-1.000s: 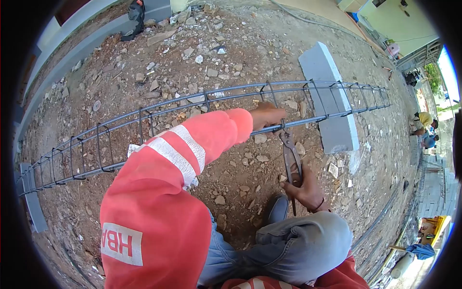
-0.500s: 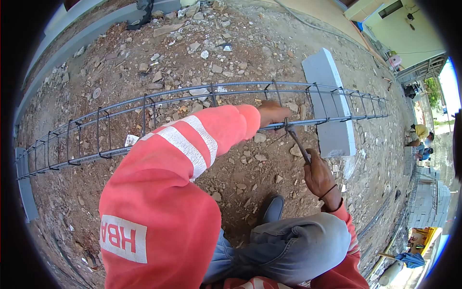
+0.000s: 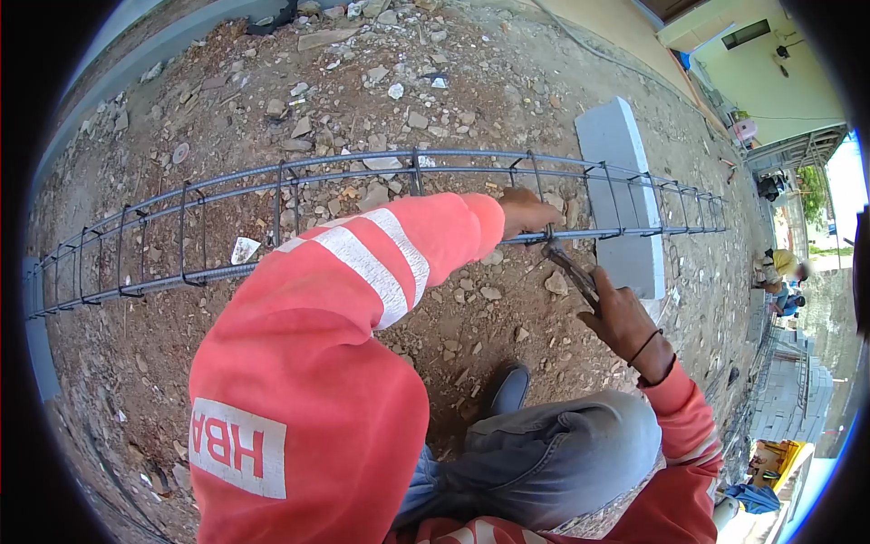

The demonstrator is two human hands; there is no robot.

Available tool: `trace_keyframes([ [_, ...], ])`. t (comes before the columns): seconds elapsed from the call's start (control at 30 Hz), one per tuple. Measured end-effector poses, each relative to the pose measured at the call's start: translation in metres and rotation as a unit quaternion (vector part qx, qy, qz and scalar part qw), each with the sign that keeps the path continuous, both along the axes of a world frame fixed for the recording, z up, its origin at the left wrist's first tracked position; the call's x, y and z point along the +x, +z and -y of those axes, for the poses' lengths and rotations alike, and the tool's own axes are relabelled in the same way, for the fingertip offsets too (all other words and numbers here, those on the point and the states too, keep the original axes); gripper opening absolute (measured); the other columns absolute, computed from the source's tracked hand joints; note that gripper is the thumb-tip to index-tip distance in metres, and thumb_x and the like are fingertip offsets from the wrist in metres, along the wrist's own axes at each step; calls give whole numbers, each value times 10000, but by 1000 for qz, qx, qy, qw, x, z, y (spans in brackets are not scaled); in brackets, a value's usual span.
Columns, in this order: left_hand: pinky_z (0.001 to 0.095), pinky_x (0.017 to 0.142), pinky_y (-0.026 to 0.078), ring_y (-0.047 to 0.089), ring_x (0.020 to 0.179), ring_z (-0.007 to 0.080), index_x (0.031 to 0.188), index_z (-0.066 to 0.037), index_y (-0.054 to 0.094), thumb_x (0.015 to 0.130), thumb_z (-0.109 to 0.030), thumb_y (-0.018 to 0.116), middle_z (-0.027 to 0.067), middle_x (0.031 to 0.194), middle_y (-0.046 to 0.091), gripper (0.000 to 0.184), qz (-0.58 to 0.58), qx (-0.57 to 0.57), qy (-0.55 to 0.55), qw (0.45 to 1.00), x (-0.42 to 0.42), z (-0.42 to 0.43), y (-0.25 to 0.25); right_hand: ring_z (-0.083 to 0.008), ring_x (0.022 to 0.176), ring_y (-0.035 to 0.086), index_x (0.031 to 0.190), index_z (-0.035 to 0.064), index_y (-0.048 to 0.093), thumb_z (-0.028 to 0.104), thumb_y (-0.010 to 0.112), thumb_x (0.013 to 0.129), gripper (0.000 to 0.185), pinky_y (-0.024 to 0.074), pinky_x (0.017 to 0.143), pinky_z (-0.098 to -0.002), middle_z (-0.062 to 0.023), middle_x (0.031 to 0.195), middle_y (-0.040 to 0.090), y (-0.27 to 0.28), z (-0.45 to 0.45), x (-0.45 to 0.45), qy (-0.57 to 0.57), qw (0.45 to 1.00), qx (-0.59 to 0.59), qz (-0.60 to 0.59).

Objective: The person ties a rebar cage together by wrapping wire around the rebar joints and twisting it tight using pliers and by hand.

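Observation:
A long rebar cage (image 3: 344, 166) of ribbed bars and wire stirrups runs across the view. My left hand (image 3: 528, 212) is closed at its near lower bar beside a stirrup; its fingertips are partly hidden. In my right hand (image 3: 625, 328) are metal pincers (image 3: 573, 270), held by the handles. The jaws meet the lower bar just right of my left hand, where bar and stirrup cross. Any tie wire there is too small to make out.
Under the cage's right part stands a grey block (image 3: 625, 258); another grey support (image 3: 41, 358) is at the far left. Rubble and stones (image 3: 304, 127) cover the ground. My shoe (image 3: 507, 390) is below the cage. People (image 3: 781, 267) are at the far right, near stacked blocks (image 3: 797, 381).
My right hand has moved slightly right and down, and the pincers' handles now show apart. My left hand stays at the bar. The view has shifted a little.

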State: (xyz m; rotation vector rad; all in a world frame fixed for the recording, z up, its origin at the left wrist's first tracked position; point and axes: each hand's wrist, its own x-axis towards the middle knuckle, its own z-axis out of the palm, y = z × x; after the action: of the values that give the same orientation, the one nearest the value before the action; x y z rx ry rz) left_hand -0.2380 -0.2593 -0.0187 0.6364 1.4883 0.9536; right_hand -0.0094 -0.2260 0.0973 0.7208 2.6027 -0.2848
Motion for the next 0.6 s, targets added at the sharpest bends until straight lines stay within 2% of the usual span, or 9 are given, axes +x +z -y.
trace_keyframes([
  [0.03,336,469,483,616,538,189,863,30,659,873,-359,626,130,686,652,390,37,45,-3,998,-2,3,-3,-516,838,591,1271,-16,362,143,731,809,612,476,726,-574,-313,860,623,4,-10,-5,32,999,14,16],
  [0.07,344,487,490,624,565,198,909,35,647,870,-374,628,136,712,647,412,74,90,-4,993,-4,5,-7,-485,741,612,1238,-23,391,115,726,814,558,493,712,-544,-291,791,630,11,-22,-12,103,995,16,1],
  [0.13,349,499,494,629,587,206,939,44,633,870,-380,626,141,732,641,430,79,95,-5,992,-6,-7,-34,-303,540,655,1089,-25,431,78,736,811,426,502,466,-390,-176,641,629,48,-34,-53,46,985,-108,123],
  [0.2,354,511,498,634,608,215,969,53,618,869,-386,625,146,752,634,450,82,98,-8,992,-7,-13,-41,-202,461,628,1030,-35,454,55,723,818,354,477,393,-319,-130,608,621,72,-49,-96,-8,953,-160,257],
  [0.33,382,515,515,638,593,232,984,76,595,885,-361,608,161,759,643,448,59,37,8,998,-6,-13,-29,-220,516,651,1027,-55,453,66,718,841,346,555,422,-349,-124,641,617,77,-71,-174,-9,867,-149,475],
  [0.43,401,520,527,642,589,243,985,94,579,890,-339,601,171,771,648,444,49,17,14,999,-7,-16,-28,-218,544,654,911,-47,545,55,708,841,205,578,454,-357,-123,649,620,75,-67,-202,-3,851,-95,517],
  [0.53,405,516,529,646,590,252,955,102,581,889,-327,601,180,779,653,435,69,24,21,997,-7,-7,-22,-216,538,649,878,-78,541,59,726,830,235,577,448,-354,-118,654,615,75,-66,-179,-5,869,-105,483],
  [0.57,403,511,528,648,593,256,936,102,586,886,-324,603,184,783,655,429,88,38,23,995,-7,-3,-19,-218,513,646,1027,-67,440,49,743,806,392,571,427,-355,-136,644,615,75,-67,-160,-58,876,-156,453],
  [0.6,403,511,528,648,593,256,936,102,586,886,-324,603,184,783,655,429,89,39,21,995,-6,-4,-20,-204,505,640,1016,-52,454,53,767,784,403,566,427,-341,-127,643,624,77,-67,-142,-92,881,-202,417],
])
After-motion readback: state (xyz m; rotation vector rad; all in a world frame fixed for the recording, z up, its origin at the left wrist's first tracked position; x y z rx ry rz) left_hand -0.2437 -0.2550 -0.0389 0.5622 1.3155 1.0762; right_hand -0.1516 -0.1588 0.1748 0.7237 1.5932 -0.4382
